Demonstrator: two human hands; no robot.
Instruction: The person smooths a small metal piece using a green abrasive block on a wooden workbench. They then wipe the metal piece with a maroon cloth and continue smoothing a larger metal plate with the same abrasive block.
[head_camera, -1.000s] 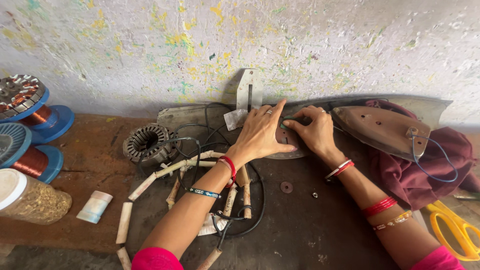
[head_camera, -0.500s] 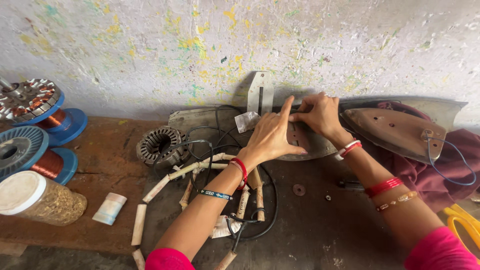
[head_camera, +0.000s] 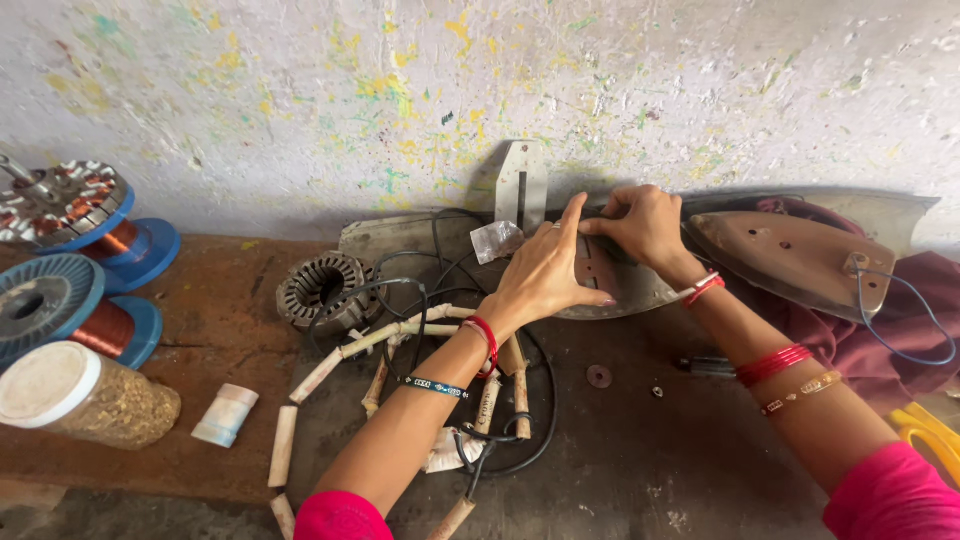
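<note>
My left hand (head_camera: 548, 268) rests with fingers spread on a flat grey metal iron plate (head_camera: 610, 285) lying by the wall. My right hand (head_camera: 640, 225) pinches something small at the plate's upper edge; what it holds is hidden by the fingers. Beside them to the right lies an iron soleplate (head_camera: 790, 255) with a blue wire (head_camera: 915, 310), on a maroon cloth (head_camera: 900, 340). An upright slotted metal bracket (head_camera: 522, 185) stands behind my hands. A black cable (head_camera: 440, 290) with white ceramic-beaded leads (head_camera: 385, 340) runs under my left forearm.
A motor stator (head_camera: 320, 288) sits left of centre. Copper wire spools on blue reels (head_camera: 60, 310) and a jar (head_camera: 80, 395) stand at far left. A small white roll (head_camera: 225, 415), a washer (head_camera: 599, 376), a screw (head_camera: 657, 391) and yellow scissors handles (head_camera: 925, 430) lie around.
Both hands have shifted up and slightly left on the grey plate. My right hand moved from lying flat to pinching at the plate's top edge near the bracket.
</note>
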